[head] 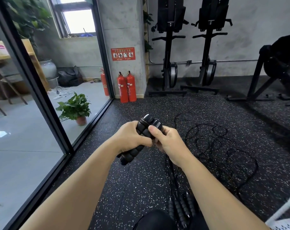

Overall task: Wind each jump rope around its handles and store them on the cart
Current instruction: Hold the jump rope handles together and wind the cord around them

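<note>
Saw only a corner of the white perforated cart (285, 213) at lower right; could not tell what lay in it. Made out, beyond the glass (24, 130), a red pot (81, 120) holding a leafy green plant.

Held a pair of black ribbed handles (145, 128) side by side in midair over the speckled floor (141, 180), straight ahead of the body. Wrapped the left hand (131, 137) round the middle of the pair, fingers curled tight. Clamped the right hand (168, 143) on the upper part, thumb pressed flat on the near handle. Held them slanted: rope ends up and away to the right, butt ends down and to the left, poking out below the left fist.

Saw thin black rope (215, 141) in loose loops on the floor to the right, with strands hanging below the right wrist. Found more handles (182, 208) lying together on the floor close to the body, long axes running toward and away, well apart from the held pair. Noted two red extinguishers (126, 87) upright against the pillar (122, 30).
</note>
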`<state>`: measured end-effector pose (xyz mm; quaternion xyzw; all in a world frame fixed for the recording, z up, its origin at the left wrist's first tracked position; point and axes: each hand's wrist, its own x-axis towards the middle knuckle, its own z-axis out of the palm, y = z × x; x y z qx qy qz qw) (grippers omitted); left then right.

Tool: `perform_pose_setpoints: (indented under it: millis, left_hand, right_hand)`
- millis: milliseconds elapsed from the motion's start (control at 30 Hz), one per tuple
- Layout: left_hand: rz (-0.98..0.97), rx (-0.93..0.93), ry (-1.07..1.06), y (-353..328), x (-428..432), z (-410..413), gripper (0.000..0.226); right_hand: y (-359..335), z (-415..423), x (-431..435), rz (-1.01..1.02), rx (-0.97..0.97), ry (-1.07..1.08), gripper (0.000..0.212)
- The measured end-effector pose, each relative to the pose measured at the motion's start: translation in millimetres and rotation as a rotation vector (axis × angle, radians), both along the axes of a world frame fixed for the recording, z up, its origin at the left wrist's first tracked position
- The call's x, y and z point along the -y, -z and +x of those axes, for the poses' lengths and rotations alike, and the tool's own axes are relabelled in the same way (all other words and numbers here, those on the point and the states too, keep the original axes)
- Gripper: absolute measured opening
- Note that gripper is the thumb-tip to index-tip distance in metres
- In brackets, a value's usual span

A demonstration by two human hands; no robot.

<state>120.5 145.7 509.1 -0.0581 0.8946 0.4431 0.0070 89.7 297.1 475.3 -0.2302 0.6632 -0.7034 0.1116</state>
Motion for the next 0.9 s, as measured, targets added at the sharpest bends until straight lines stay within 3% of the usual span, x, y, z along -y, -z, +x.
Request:
perform_pose_setpoints:
  millis: [100,200,333,467,733,900]
  left_hand:
    - [-0.084,-0.056,-0.119,2,1,-2,0.038]
    - [-0.147,-0.067,-0.239,-1,11,-7,0.038]
    - [-0.281,-0.012,-0.299,-12,26,-7,0.037]
    - [-0.533,0.001,-0.314,-20,27,-5,0.035]
    - [-1.02,-0.076,-0.031,-44,-16,12,0.033]
    - [-1.165,-0.154,0.259,-52,-33,19,0.04]
  right_hand:
    - [-3,0,1,0.087,-0.021,0.023,0.036]
    - [-5,1,-1,0.36,-0.23,0.096,0.043]
    - [-16,9,-6,0.676,-0.498,0.174,0.039]
    - [-43,23,-5,0.855,-0.716,0.285,0.042]
    - [-99,10,-6,0.986,-1.044,0.245,0.054]
    - [-109,-14,-11,0.964,-1.021,0.185,0.057]
